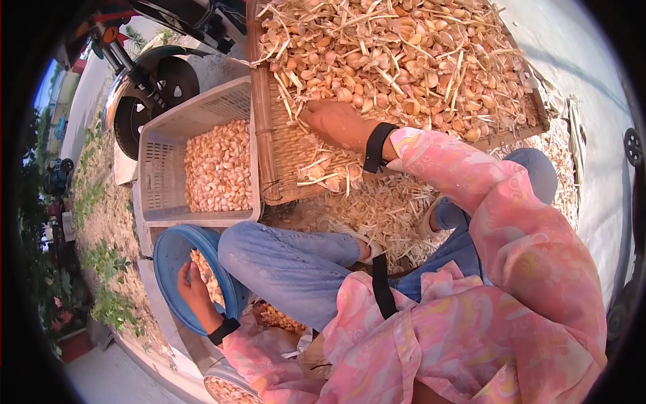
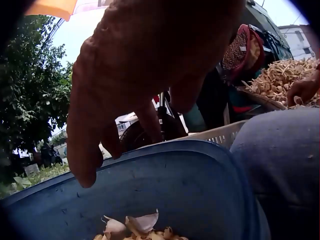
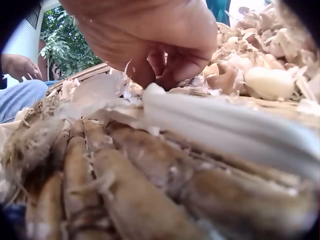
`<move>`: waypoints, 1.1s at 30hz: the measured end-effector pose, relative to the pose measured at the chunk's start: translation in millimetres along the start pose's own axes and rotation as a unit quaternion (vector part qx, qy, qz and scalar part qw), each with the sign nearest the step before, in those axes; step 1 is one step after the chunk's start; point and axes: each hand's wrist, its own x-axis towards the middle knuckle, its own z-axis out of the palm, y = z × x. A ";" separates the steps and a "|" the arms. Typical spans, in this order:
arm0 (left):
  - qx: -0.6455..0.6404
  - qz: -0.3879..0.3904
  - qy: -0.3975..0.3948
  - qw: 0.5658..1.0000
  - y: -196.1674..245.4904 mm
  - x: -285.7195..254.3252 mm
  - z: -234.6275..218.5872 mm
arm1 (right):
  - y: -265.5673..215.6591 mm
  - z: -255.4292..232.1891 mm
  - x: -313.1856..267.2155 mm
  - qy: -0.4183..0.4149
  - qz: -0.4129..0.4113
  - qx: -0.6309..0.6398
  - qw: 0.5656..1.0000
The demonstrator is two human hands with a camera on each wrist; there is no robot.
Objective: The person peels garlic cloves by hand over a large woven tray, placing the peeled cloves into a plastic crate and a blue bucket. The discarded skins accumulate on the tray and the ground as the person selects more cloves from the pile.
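Note:
Over the blue bucket (image 1: 232, 286), my left hand (image 1: 194, 289) hangs with its fingers loosely bent and apart, holding nothing visible. Below it in the left wrist view lie garlic cloves (image 2: 142, 225), some with papery skin. My right hand (image 1: 340, 124) is down at the near left part of a woven tray (image 1: 286, 172), beside a large heap of garlic cloves (image 1: 404, 74) mixed with dry stalks. Its fingers curl down to the tray in the right wrist view, their tips partly hidden by husks (image 3: 100, 90); I cannot tell whether they pinch a clove.
A pale plastic crate (image 1: 161, 182) with garlic cloves stands left of the tray, just beyond the bucket. Another container of cloves (image 1: 229, 390) sits at the bottom. Husks and stalks (image 1: 383, 209) litter the ground around the person's jeans-clad legs (image 1: 289, 262). A vehicle wheel (image 1: 178, 81) stands behind the crate.

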 end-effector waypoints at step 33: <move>-0.017 0.066 -0.141 0.988 87.2 -39.7 61.1 | -12.7 -46.9 -43.3 0.052 -0.016 0.144 0.988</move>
